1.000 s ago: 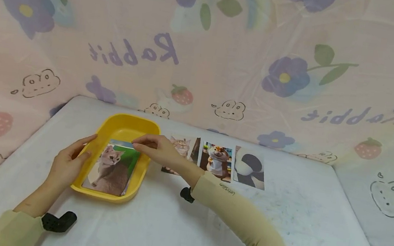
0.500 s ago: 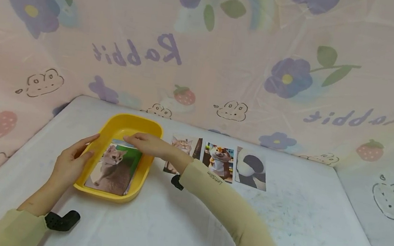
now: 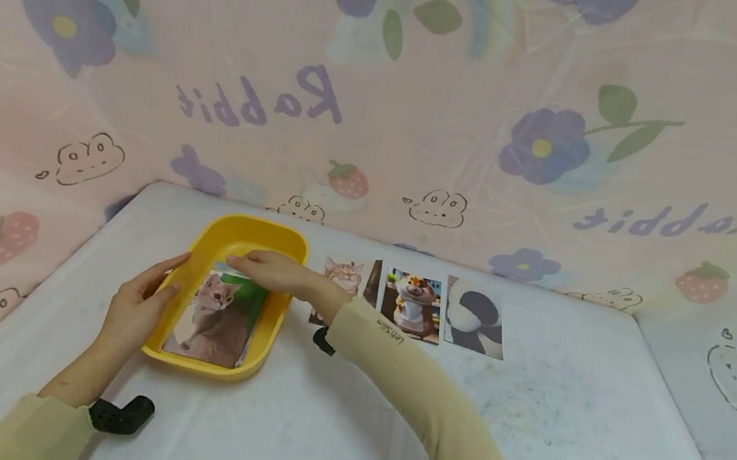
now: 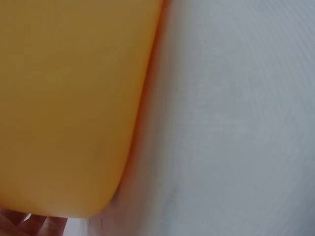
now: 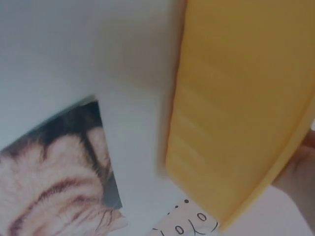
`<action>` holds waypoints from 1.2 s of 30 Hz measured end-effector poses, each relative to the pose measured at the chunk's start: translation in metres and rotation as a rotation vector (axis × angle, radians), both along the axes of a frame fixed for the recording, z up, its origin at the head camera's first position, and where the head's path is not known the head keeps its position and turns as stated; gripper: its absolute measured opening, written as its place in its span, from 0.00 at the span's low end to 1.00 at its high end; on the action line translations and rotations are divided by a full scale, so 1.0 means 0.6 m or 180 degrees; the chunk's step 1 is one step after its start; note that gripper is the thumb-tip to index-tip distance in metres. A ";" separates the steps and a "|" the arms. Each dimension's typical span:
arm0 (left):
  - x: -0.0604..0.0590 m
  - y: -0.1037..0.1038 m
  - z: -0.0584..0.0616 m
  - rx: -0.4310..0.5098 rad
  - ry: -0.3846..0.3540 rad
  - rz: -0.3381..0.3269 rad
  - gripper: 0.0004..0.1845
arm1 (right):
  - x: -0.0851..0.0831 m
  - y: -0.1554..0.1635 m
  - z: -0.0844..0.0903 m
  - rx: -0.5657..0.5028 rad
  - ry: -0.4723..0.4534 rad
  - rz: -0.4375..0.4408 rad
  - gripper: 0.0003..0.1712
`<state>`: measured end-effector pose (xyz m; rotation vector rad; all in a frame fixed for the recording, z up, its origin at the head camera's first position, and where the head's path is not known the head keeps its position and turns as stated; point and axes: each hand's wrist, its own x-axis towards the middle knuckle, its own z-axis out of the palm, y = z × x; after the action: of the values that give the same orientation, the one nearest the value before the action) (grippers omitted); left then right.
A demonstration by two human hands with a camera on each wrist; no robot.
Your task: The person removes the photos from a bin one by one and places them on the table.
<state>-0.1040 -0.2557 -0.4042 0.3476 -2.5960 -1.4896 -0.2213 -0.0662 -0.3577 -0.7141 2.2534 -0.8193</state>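
Note:
A shallow yellow tray (image 3: 276,319) stands at the left of the white-covered table. Inside it lies a stack of picture cards, with a cat photo card (image 3: 217,319) on top and a pale edge showing at its far end. My left hand (image 3: 138,301) holds the tray's left side, thumb at the rim and fingers along the outer wall; some of these fingers show in the left wrist view. Over the tray's right rim reaches my right hand (image 3: 272,272), its fingertips at the far edge of the stack. Its fingers are mostly hidden under the hand.
Right of the tray, three picture cards lie in a row: a cat card (image 3: 341,277) partly behind my right wrist, an apron-wearing hamster card (image 3: 413,306) and a black-and-white animal card (image 3: 476,318). A patterned curtain (image 3: 382,123) rises behind the table.
My right hand has moved left and farther over the far end of the card stack. The left hand still holds the tray, and the cards on the table have stayed put.

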 end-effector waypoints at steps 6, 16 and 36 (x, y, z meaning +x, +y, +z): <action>-0.003 0.000 -0.004 -0.0007 -0.0004 0.0006 0.24 | 0.002 0.002 0.005 0.0094 0.0080 -0.0034 0.35; -0.003 0.004 -0.005 0.0039 -0.0033 0.0033 0.24 | 0.006 0.000 0.004 0.0167 0.0181 -0.0070 0.31; -0.003 -0.001 -0.003 0.0013 -0.0052 0.0068 0.24 | 0.009 0.019 -0.014 -0.0817 0.0061 0.0317 0.25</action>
<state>-0.1060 -0.2561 -0.4062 0.3884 -2.5937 -1.4916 -0.2161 -0.0550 -0.3660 -0.9472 2.1319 -1.0677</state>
